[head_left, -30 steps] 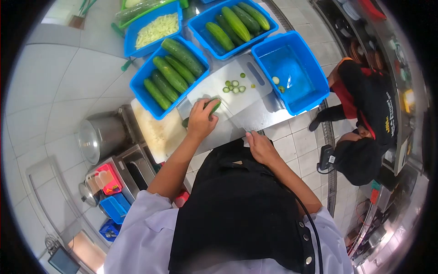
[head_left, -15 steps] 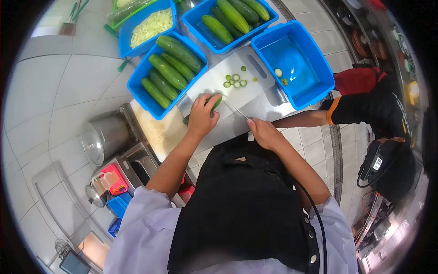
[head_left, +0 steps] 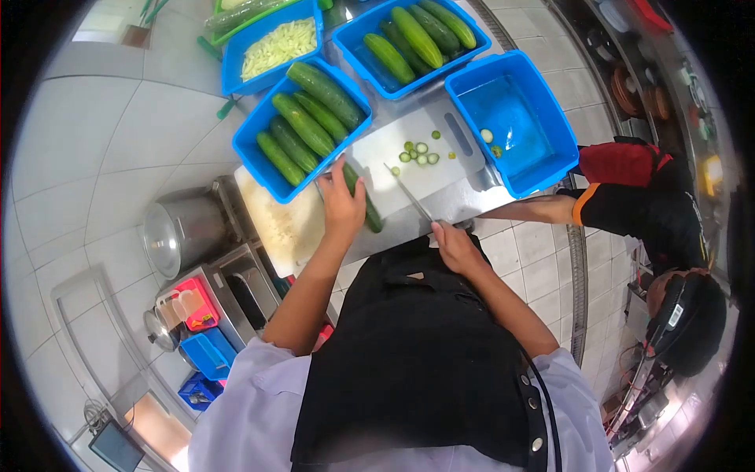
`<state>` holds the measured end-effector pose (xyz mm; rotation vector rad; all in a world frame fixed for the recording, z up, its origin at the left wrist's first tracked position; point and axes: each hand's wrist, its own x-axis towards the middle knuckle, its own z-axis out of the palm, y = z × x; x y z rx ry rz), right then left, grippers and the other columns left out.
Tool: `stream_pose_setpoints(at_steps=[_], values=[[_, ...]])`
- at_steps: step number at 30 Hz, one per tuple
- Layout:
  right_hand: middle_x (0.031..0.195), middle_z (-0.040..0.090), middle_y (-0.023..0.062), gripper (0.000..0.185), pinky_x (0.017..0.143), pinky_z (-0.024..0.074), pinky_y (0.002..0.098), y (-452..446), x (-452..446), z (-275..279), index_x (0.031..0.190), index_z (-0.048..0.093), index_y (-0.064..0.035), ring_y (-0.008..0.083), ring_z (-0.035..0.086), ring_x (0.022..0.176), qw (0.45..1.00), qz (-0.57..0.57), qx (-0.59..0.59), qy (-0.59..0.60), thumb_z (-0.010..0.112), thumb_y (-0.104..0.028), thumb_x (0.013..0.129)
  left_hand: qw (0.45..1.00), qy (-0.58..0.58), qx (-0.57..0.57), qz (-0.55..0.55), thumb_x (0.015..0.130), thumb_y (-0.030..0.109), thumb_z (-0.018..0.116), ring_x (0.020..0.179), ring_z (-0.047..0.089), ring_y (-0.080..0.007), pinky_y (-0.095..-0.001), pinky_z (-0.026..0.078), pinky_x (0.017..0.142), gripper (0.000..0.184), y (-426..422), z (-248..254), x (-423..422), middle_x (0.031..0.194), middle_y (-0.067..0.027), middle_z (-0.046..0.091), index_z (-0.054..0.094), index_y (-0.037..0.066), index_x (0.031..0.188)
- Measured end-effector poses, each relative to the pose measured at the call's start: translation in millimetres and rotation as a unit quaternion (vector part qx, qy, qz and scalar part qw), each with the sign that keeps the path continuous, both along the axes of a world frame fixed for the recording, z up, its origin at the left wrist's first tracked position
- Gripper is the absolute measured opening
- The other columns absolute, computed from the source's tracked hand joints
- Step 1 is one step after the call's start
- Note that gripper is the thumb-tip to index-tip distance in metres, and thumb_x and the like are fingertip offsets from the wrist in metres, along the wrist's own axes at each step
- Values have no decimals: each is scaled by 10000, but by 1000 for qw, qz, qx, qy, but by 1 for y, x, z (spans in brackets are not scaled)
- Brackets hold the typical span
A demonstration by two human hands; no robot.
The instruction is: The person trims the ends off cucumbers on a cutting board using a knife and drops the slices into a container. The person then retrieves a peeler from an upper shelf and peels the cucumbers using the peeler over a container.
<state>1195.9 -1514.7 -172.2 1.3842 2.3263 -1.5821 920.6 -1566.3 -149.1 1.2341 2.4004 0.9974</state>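
My left hand (head_left: 343,211) grips a dark green cucumber (head_left: 371,211) at the left end of the white cutting board (head_left: 401,130), thumb and fingers about it. The cucumber lies slanted, one end pointing toward my body. In my right hand (head_left: 458,250) is the handle of a knife (head_left: 413,197); its blade reaches over the board, pointing away from me. One small slice (head_left: 395,171) lies by the knife tip. Beyond it sit several round cucumber end pieces (head_left: 421,148) in a loose cluster.
Blue tubs of whole cucumbers (head_left: 245,141) (head_left: 342,39) stand beyond the board, near a tub of chopped pale vegetable (head_left: 279,49). Another blue tub (head_left: 515,185) at right holds a few end pieces. A co-worker's arm (head_left: 543,210) extends beside it. A lidded pot (head_left: 185,236) stands left.
The cucumber has swung round, and my left hand now holds it from its left side. The knife has come away from the cucumber, and a further slice lies near its tip. The view has shifted slightly.
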Motion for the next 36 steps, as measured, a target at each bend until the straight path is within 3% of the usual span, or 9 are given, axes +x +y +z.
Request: stream_pose_setpoints(at_steps=[5,8,11,13,16,19,23,28,36], values=[[914,677,268,499,819,500,504,15,-5,0,1021,606,34,476,638,874,994,-57,-85,47,388,-398,1143,989,-73,-61,115,970,286,741,1257,449,-493,-526,411,1092,558,-9,-19,-6,1384,-342,427,529,58,1434],[920,668,263,498,835,496,491,20,-1,32,1014,601,36,463,631,881,988,-84,-127,17,390,-396,1143,982,-22,-124,140,944,352,773,1297,435,-503,-522,385,1126,580,-17,-5,5,1401,-341,428,559,54,1393],[938,670,271,490,855,494,502,11,8,38,1010,600,35,467,640,916,990,-73,-116,16,396,-391,1141,973,183,-136,33,908,377,797,1340,443,-467,-510,368,1141,599,-19,20,17,1412,-288,457,583,91,1389],[948,674,275,484,863,494,505,7,14,37,1005,600,35,470,647,935,992,-66,-103,21,399,-385,1139,949,218,-44,-224,899,304,790,1339,488,-393,-499,368,1139,497,-11,47,21,1361,-190,553,641,130,1340],[993,683,299,464,878,492,520,1,16,38,1039,596,41,497,648,1004,993,-22,-116,4,404,-370,1136,950,136,-24,-278,903,205,765,1214,563,-340,-502,391,1093,384,2,1,12,1205,-115,626,696,152,1277],[1025,685,312,447,892,487,535,0,9,46,1082,585,44,518,637,1053,991,-23,-130,-3,400,-360,1135,978,98,-80,-167,907,136,751,1070,586,-336,-487,440,1004,307,18,2,10,1054,-92,626,732,134,1213],[1030,661,352,446,893,461,586,-4,2,38,1125,571,47,554,603,1063,993,-26,-114,2,395,-362,1135,977,69,-6,-202,880,131,784,979,582,-335,-436,493,882,316,21,-4,-2,1003,-98,600,738,116,1192],[953,672,313,443,851,479,542,-7,-1,36,1056,581,56,530,627,988,997,-40,-70,11,389,-335,1138,974,74,24,-212,842,100,813,955,598,-321,-426,508,854,318,20,-6,1,983,-97,606,747,107,1152],[1009,647,369,426,862,429,625,-3,-4,51,1140,555,54,573,585,1036,996,-21,-81,-12,396,-341,1139,975,87,44,-200,817,91,830,916,615,-307,-419,520,824,311,22,-6,4,947,-89,608,753,109,1118]])
